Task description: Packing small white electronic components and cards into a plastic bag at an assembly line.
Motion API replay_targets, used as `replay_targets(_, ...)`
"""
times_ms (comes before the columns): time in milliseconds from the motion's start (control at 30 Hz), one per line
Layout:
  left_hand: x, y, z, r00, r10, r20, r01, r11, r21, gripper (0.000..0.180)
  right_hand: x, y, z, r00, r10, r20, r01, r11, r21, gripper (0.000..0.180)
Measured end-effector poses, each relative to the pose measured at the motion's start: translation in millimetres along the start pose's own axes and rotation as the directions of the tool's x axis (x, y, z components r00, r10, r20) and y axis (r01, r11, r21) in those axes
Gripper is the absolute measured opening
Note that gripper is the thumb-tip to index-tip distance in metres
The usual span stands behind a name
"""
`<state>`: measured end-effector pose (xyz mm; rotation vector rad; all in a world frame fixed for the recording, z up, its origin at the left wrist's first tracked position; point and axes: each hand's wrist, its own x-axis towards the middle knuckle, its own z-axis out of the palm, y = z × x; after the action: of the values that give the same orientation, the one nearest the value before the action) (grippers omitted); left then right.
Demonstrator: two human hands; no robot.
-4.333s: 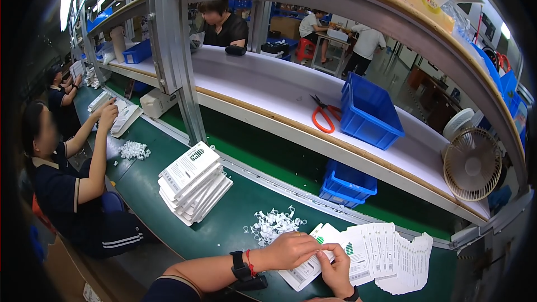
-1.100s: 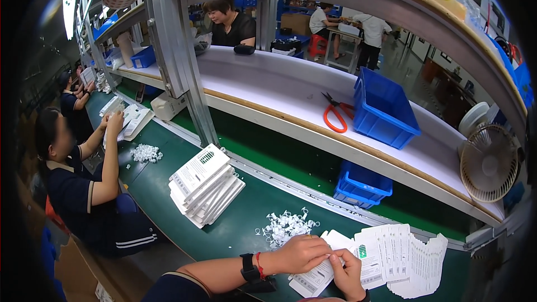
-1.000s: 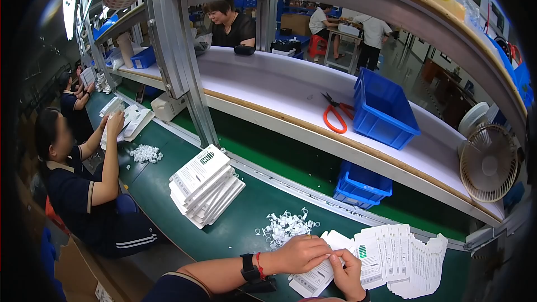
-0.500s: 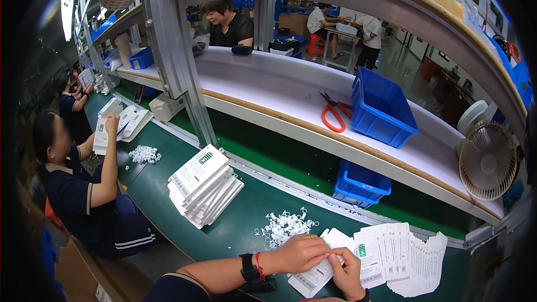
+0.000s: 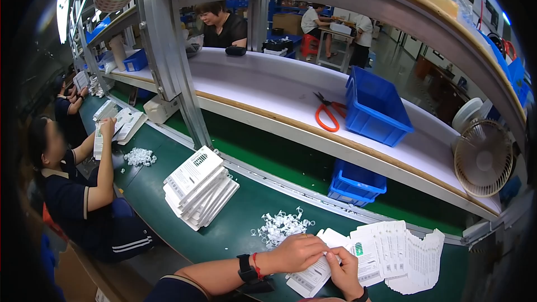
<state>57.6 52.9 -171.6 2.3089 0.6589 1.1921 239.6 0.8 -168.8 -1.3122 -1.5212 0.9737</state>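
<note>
A flat white printed carton (image 5: 309, 281) lies under my hands near the front edge of the green table. My left hand (image 5: 297, 254) reaches across its top, fingers bent and closed at its upper right edge. There the closed thumb and fingers of my right hand (image 5: 345, 273) meet them. The fingertips hide whatever small piece may be between them. Just beyond my left hand sits a heap of small white plastic hooks with loops (image 5: 279, 228). To the right, overlapping flat cartons (image 5: 386, 249) are fanned out, and one more carton (image 5: 335, 239) shows behind my fingers.
A stack of cartons (image 5: 196, 182) stands left of the hooks. Farther left a co-worker (image 5: 70, 179) handles cartons beside another hook pile (image 5: 140, 157). The shelf (image 5: 263, 78) above holds red-handled pliers (image 5: 329, 114), a blue bin (image 5: 380, 109) and a fan (image 5: 483, 159); another bin (image 5: 357, 183) sits below.
The whole view has shifted slightly. My fingers stay together at the carton's edge, with only a small movement. The co-worker on the left has lowered the head and hands a little.
</note>
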Motion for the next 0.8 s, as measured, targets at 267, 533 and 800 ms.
replay_targets(267, -0.2, -1.8, -0.4, 1.000, 0.016, -0.009, -0.016, 1.000, 0.000, 0.013, -0.3, -1.9, -0.2, 1.000, -0.007, 0.002, 0.007, 1.000, -0.010, 0.016)
replay_targets(533, 1.1, -0.2, -1.2, 0.999, 0.031, -0.007, -0.031, 0.999, 0.029, 0.012, 0.5, 3.2, -0.3, 0.997, -0.072, 0.013, 0.072, 0.997, -0.012, 0.016)
replay_targets(800, 0.7, -0.4, -1.6, 1.000, 0.028, -0.001, -0.028, 0.999, 0.022, 0.013, -0.1, 3.9, 0.1, 0.998, -0.051, 0.026, 0.052, 0.999, -0.015, 0.017)
